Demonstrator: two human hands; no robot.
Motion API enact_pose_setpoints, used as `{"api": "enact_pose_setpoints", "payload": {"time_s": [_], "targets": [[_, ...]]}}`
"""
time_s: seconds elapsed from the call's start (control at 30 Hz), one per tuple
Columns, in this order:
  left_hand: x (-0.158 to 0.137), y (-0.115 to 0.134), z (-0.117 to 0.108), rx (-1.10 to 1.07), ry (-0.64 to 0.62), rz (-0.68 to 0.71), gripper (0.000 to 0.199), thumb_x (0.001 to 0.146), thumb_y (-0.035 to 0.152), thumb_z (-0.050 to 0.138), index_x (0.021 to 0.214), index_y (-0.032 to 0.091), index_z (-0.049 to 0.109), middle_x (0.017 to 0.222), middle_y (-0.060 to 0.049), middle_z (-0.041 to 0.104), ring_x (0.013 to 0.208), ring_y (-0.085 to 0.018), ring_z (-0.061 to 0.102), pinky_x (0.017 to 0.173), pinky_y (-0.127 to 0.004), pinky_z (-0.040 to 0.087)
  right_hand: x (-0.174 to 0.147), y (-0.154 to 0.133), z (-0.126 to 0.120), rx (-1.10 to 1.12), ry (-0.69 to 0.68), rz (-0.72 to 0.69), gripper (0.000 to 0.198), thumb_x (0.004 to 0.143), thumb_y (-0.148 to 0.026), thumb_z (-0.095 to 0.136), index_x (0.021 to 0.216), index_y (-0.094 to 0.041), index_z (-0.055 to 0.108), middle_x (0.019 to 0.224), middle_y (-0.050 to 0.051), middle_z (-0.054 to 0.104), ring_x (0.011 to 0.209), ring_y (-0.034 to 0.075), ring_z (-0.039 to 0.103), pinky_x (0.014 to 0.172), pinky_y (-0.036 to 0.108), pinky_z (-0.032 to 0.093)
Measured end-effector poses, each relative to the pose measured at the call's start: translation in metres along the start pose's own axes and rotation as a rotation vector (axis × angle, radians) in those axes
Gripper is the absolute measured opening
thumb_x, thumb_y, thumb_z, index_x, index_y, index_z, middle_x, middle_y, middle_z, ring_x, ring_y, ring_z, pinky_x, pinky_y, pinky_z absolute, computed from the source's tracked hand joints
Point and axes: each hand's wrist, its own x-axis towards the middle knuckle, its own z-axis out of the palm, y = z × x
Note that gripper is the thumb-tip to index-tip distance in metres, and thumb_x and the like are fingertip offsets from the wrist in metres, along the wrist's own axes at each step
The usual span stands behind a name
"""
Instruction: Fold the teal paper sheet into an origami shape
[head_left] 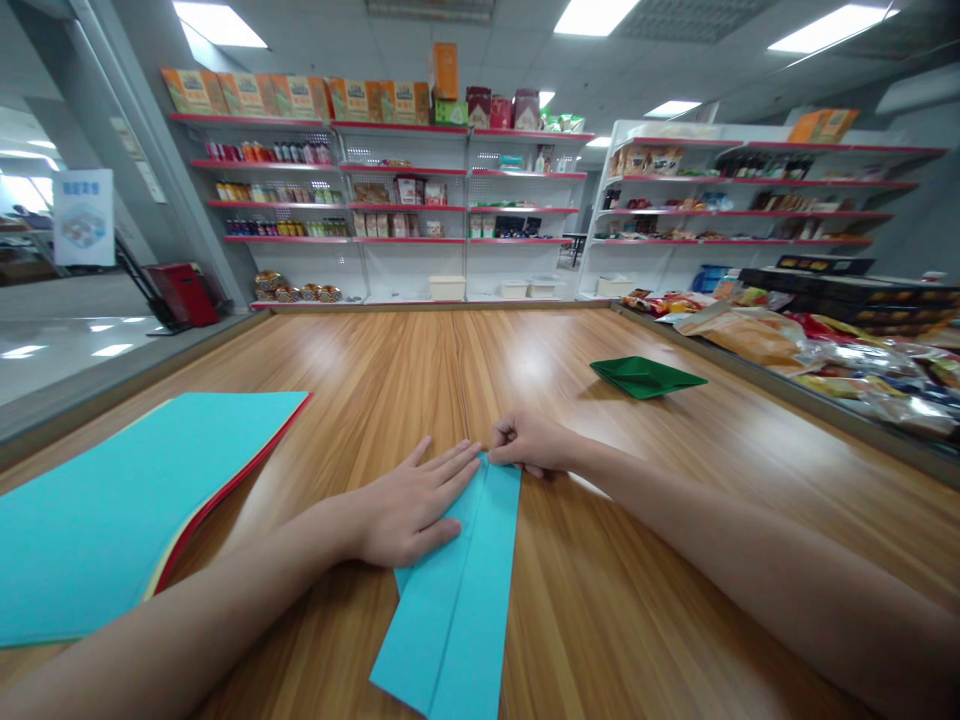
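Turquoise paper [486,590], folded into a long strip, lies under the left hand [412,510] and runs from the right hand's [534,442] fingertips back toward the body. The left hand is flat, fingers slightly spread, pressing; the right is curled at the far end, though whether it pinches or merely presses I cannot tell. Good folding here probably means keeping that palm firm, lining up the edges, then creasing smoothly along the strip's lengthwise line. Left of the grip, a smooth stack of sheets [165,460] shows yellow and red edges; beyond the right hand sits a pointed, hollow green paper shape [649,378] on glossy wood-grain tabletop [615,600].
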Motion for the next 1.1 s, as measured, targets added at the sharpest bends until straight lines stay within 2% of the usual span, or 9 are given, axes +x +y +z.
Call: {"api": "enact_pose_setpoints", "payload": {"time_s": [0.1,0.13,0.2,0.3,0.43,0.63,0.87,1.1], "targets": [[0.000,0.000,0.000,-0.006,-0.005,-0.006,0.071,0.094,0.048,0.031,0.148,0.017,-0.002,0.153,-0.016,0.001,0.141,-0.030,0.002,0.108,-0.062,0.004,-0.006,-0.003,0.013,-0.152,0.197,-0.221,0.008,0.069,-0.018,0.057,0.062,-0.014,0.058,0.054,-0.002,0.056,0.046,0.007,0.049,0.042,0.017,0.033],[-0.001,-0.001,0.000,-0.010,-0.007,-0.004,0.070,0.094,0.048,0.031,0.148,0.017,0.000,0.153,-0.015,0.001,0.141,-0.031,0.003,0.108,-0.062,0.005,-0.009,-0.006,0.019,-0.190,0.195,-0.325,0.007,0.068,-0.016,0.058,0.062,-0.013,0.059,0.056,-0.002,0.057,0.050,0.007,0.051,0.046,0.017,0.035],[-0.001,-0.002,0.000,-0.020,-0.008,0.012,0.068,0.094,0.047,0.033,0.148,0.019,0.003,0.153,-0.015,0.003,0.141,-0.031,0.004,0.108,-0.063,0.005,-0.015,-0.012,0.030,-0.173,0.055,-0.464,0.006,0.068,-0.013,0.058,0.065,-0.013,0.063,0.059,-0.002,0.060,0.054,0.007,0.052,0.050,0.017,0.037],[-0.002,-0.003,0.000,-0.027,-0.004,0.051,0.068,0.093,0.043,0.037,0.148,0.022,0.003,0.153,-0.013,0.004,0.140,-0.033,0.006,0.106,-0.066,0.004,-0.020,-0.021,0.043,-0.125,-0.095,-0.544,0.005,0.068,-0.013,0.060,0.065,-0.013,0.063,0.059,-0.003,0.059,0.053,0.006,0.050,0.051,0.016,0.037],[-0.003,-0.005,0.001,-0.029,0.005,0.071,0.070,0.091,0.040,0.041,0.148,0.024,0.003,0.153,-0.013,0.006,0.140,-0.034,0.008,0.105,-0.068,0.005,-0.020,-0.026,0.044,-0.061,-0.147,-0.482,0.006,0.068,-0.012,0.061,0.062,-0.013,0.061,0.057,-0.004,0.056,0.050,0.005,0.048,0.047,0.014,0.035],[-0.003,-0.002,-0.002,-0.013,0.003,0.068,0.065,0.092,0.043,0.038,0.148,0.020,0.011,0.152,-0.016,0.010,0.140,-0.035,0.010,0.104,-0.068,0.008,-0.019,-0.024,0.034,0.053,-0.293,-0.215,0.008,0.072,-0.022,0.059,0.068,-0.014,0.057,0.049,-0.006,0.050,0.037,0.007,0.051,0.033,0.013,0.034],[-0.004,0.000,-0.005,-0.019,0.007,0.089,0.068,0.092,0.041,0.040,0.148,0.021,0.008,0.153,-0.015,0.010,0.140,-0.035,0.011,0.105,-0.067,0.008,-0.013,-0.023,0.021,0.127,-0.312,-0.159,0.005,0.071,-0.019,0.057,0.068,-0.014,0.058,0.046,-0.006,0.051,0.037,0.007,0.052,0.032,0.012,0.036],[-0.005,0.001,-0.007,-0.015,-0.054,0.060,0.071,0.093,0.047,0.034,0.148,0.016,0.002,0.152,-0.018,0.004,0.141,-0.032,0.006,0.106,-0.066,0.002,-0.005,-0.011,0.009,0.133,-0.284,-0.084,0.007,0.070,-0.021,0.058,0.070,-0.014,0.058,0.048,-0.006,0.054,0.036,0.007,0.053,0.032,0.013,0.037]]}}
